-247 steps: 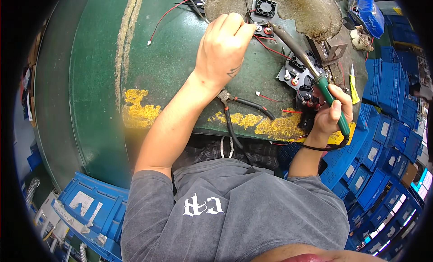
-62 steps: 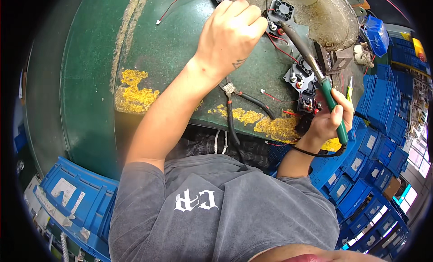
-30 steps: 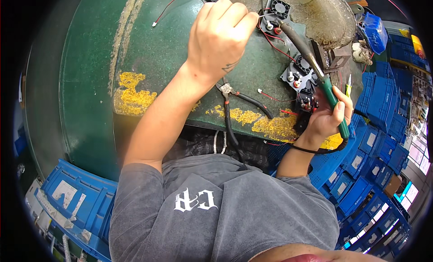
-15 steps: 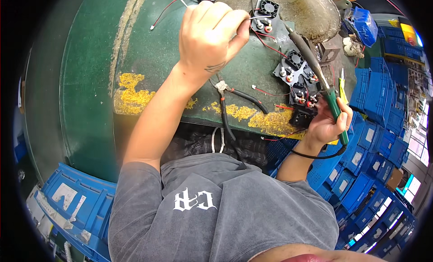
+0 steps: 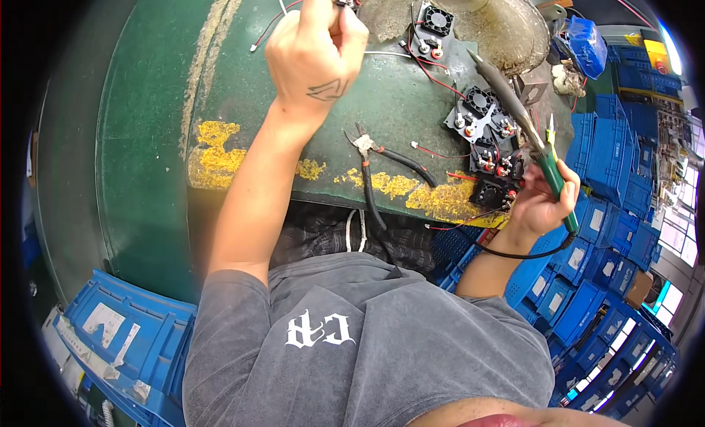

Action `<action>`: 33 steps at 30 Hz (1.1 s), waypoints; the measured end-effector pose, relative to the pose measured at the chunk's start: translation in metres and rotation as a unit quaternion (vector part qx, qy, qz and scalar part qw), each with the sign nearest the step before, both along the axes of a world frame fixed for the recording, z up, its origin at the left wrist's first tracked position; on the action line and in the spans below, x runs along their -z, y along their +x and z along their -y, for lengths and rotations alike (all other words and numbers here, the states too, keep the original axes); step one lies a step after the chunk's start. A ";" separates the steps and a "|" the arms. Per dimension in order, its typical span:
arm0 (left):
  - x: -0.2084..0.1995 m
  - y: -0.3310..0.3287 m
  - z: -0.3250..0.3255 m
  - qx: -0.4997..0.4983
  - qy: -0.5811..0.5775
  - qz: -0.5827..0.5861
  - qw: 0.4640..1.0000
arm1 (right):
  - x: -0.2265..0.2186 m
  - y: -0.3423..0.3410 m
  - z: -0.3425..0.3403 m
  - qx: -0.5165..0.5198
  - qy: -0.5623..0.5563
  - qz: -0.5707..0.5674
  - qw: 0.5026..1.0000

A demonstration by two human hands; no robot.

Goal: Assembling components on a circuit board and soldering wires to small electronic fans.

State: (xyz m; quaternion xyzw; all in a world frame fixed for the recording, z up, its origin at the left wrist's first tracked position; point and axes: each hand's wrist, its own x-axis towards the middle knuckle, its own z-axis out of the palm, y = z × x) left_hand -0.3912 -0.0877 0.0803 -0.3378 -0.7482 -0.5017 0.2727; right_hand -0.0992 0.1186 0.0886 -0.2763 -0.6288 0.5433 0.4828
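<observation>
My left hand [image 5: 312, 56] is closed around a thin silvery solder wire [image 5: 385, 53]; one end sticks out to the right of the palm. Its fingertips are at a black fan unit [image 5: 351, 2] by the top edge, partly hidden, and I cannot tell whether they grip it. In my right hand [image 5: 545, 205] is a soldering iron [image 5: 552, 174] with a green handle, its tip pointing up and left, apart from the parts. Beside the iron lie several black fan units [image 5: 481, 100] with red and white terminals and thin wires. Another fan unit [image 5: 437, 23] sits further back.
Cutting pliers [image 5: 365, 144] with black handles lie open on the green worktable [image 5: 257, 82], near its worn yellow edge. A dusty, crusted metal dish [image 5: 507, 23] stands at the back. A blue bin [image 5: 132, 339] is at lower left; several blue bins [image 5: 587, 243] are stacked at right.
My left hand has moved left and back, from near the far fan unit to the one at the top edge. The iron has shifted slightly right and down with my right hand.
</observation>
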 end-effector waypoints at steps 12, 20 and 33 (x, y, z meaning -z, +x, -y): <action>-0.001 -0.035 0.024 -0.132 -0.194 0.090 0.968 | -0.014 0.083 -0.044 0.069 -0.086 -0.127 0.986; -0.009 -0.028 0.027 -0.089 -0.089 0.061 0.990 | -0.002 0.087 -0.070 0.082 -0.067 -0.006 0.994; -0.050 0.004 0.034 0.010 -0.099 0.086 0.991 | -0.002 0.054 -0.069 0.051 -0.032 0.028 0.998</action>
